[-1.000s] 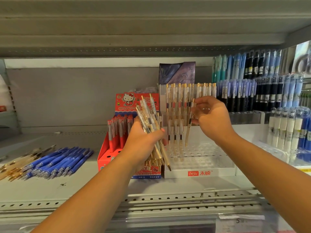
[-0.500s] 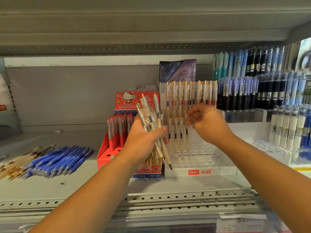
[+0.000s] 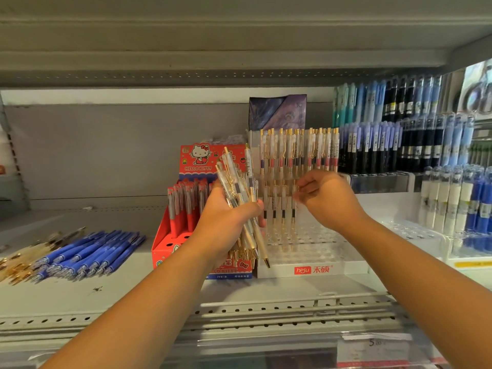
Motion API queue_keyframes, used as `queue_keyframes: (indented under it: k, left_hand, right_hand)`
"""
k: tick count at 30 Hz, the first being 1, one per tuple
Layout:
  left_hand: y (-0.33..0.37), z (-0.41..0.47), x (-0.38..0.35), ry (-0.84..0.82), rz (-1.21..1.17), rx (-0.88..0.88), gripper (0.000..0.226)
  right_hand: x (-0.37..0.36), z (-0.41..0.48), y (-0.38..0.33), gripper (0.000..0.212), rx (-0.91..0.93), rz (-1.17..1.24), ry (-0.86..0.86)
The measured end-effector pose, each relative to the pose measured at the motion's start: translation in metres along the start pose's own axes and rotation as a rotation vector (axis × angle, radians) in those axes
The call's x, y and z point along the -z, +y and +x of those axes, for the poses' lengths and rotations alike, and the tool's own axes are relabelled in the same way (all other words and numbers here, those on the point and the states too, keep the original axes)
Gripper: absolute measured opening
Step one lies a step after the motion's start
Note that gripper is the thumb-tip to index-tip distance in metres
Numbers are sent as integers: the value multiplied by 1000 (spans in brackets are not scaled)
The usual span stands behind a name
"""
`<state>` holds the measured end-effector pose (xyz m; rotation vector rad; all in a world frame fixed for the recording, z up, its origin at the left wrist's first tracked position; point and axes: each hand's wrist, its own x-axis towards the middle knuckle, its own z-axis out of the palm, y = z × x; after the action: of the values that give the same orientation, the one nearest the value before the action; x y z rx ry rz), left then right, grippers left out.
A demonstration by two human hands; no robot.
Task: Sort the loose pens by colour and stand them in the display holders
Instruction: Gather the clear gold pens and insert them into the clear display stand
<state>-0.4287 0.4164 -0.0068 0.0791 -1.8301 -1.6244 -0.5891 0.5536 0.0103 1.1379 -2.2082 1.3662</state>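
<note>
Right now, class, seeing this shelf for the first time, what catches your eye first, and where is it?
At the centre, the left hand grips a bundle of clear gold-tipped pens, with the right hand beside it in front of the clear holder. Behind the left hand stands the red Hello Kitty box, and loose blue pens lie on the shelf at far left.

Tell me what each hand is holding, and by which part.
The left hand grips a bundle of pens around their middles. Whether the right hand pinches a pen cannot be told.
</note>
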Motion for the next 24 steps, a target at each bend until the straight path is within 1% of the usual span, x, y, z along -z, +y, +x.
queue_keyframes:
  k: [3,5,7,9,10,12,14,19,24]
  left_hand:
    - [0,0,0,-27,-15,-14,41]
    - [0,0,0,-38,-31,-20,41]
    - [-1,0,0,-46,-60,-20,40]
    - [-1,0,0,-59,-83,-31,40]
    - [-1,0,0,-68,-96,-36,41]
    - [-1,1,-1,-88,-120,-43,44]
    - [-2,2,-1,-106,-130,-55,46]
    - [-3,3,1,-97,-134,-53,46]
    - [-5,3,1,-113,-127,-48,47]
  right_hand:
    - [-1,-5,-4,19,24,-116,72]
    - [-3,-9,-11,25,64,-196,167]
    - [-3,-13,-22,22,177,-166,210]
    - [-6,-16,-34,15,260,-29,127]
    - [-8,-18,-40,15,248,67,48]
    - [-14,-20,-49,23,153,272,-115]
    - [-19,-22,-55,29,58,400,-198]
    - [-22,-20,-58,23,-54,558,-205]
    - [-22,-19,-55,17,-100,552,-186]
